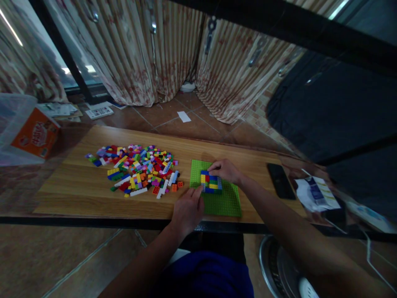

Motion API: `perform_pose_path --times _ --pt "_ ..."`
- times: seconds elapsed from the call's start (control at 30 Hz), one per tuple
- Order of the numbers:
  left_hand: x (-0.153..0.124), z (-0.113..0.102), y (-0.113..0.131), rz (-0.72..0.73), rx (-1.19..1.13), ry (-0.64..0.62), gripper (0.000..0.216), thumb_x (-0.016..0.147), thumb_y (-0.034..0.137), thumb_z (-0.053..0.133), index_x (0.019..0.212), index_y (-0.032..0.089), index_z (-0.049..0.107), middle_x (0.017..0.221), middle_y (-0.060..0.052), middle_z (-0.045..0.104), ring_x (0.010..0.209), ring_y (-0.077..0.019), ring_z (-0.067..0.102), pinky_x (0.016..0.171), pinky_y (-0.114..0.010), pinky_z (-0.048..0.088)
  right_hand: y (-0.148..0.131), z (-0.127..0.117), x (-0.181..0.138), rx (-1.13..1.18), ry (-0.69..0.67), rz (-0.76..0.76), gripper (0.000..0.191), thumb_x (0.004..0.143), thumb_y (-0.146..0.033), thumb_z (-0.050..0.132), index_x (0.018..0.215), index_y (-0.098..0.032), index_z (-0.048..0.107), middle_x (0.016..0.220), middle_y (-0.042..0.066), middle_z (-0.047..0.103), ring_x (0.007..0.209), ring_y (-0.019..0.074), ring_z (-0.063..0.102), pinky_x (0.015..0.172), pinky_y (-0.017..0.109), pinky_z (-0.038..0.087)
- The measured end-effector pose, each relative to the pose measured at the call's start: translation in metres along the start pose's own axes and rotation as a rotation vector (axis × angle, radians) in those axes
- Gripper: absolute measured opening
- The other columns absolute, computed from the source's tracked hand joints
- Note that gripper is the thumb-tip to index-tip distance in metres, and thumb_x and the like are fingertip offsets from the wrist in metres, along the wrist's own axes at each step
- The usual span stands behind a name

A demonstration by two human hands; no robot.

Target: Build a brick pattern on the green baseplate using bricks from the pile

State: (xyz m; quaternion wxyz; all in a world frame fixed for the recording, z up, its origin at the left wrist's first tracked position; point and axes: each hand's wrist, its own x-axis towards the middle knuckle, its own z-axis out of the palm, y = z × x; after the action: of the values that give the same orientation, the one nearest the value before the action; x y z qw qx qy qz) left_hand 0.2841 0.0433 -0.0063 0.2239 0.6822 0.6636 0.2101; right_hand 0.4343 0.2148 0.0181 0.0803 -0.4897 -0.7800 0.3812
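Note:
A green studded baseplate (223, 207) lies on the wooden table, with a low rectangular block of toy bricks (211, 182) built on it. Blue, yellow, red and green bricks show in its top. My left hand (188, 209) is closed at the block's near left corner, fingertips against its side. From the right, my right hand (226, 170) reaches over the plate, thumb and fingers pinched together at the block's far edge. Whatever is between those fingertips is too small and hidden to make out. Left of the plate spreads a heap of loose toy bricks (139, 165) in many colours.
On the table's right lies a black phone (281, 181), with a white and blue packet (316, 193) beyond it. A clear plastic bin (15, 124) with an orange label stands at the far left. The table (71, 186) has a dark front edge. Curtains (130, 54) hang behind.

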Motion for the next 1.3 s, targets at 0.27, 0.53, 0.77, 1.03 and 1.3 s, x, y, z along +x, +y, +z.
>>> perform_pose_path --times 0.27,0.53,0.77,1.03,1.3 --pt "0.014 -0.01 -0.001 -0.035 -0.068 0.006 0.047 0.092 0.021 0.043 0.138 0.015 0.048 0.121 -0.01 0.066 0.106 -0.0201 0.064 0.093 -0.031 0.05 -0.002 -0.002 0.002 -0.012 -0.029 0.02 0.011 0.072 -0.014 0.072 0.079 -0.018 0.079 0.08 0.004 0.077 0.071 0.0158 0.068 0.067 0.026 0.054" --pt "0.04 -0.022 0.01 -0.02 0.246 -0.106 0.048 0.093 0.024 0.037 0.14 0.016 0.046 0.104 -0.013 0.069 0.089 -0.0252 0.068 0.079 -0.037 0.053 0.0 0.001 0.002 -0.025 -0.053 -0.001 0.013 0.072 -0.013 0.071 0.079 -0.02 0.079 0.074 0.001 0.075 0.065 0.0132 0.065 0.062 0.022 0.051" --pt "0.04 -0.022 0.015 -0.02 0.294 -0.16 0.052 0.093 0.021 0.036 0.144 0.014 0.04 0.103 -0.014 0.068 0.09 -0.028 0.069 0.075 -0.039 0.053 -0.001 0.004 0.004 -0.038 -0.035 0.022 0.013 0.071 -0.013 0.072 0.078 -0.02 0.079 0.073 0.001 0.075 0.065 0.0136 0.066 0.062 0.023 0.051" --pt "0.046 -0.028 0.018 -0.041 0.305 -0.231 0.053 0.092 0.02 0.035 0.144 0.014 0.04 0.108 -0.016 0.068 0.094 -0.0283 0.068 0.079 -0.039 0.053 -0.002 0.011 0.007 -0.034 -0.008 0.072 0.013 0.07 -0.013 0.073 0.077 -0.022 0.08 0.074 -0.001 0.076 0.066 0.0125 0.066 0.058 0.02 0.049" --pt "0.042 -0.03 0.018 -0.018 0.339 -0.195 0.048 0.094 0.023 0.035 0.14 0.018 0.044 0.113 -0.015 0.068 0.1 -0.0262 0.068 0.085 -0.038 0.052 0.001 0.007 0.005 0.023 -0.014 0.044 0.012 0.072 -0.015 0.074 0.08 -0.022 0.079 0.077 0.0 0.076 0.07 0.0135 0.067 0.064 0.02 0.051"
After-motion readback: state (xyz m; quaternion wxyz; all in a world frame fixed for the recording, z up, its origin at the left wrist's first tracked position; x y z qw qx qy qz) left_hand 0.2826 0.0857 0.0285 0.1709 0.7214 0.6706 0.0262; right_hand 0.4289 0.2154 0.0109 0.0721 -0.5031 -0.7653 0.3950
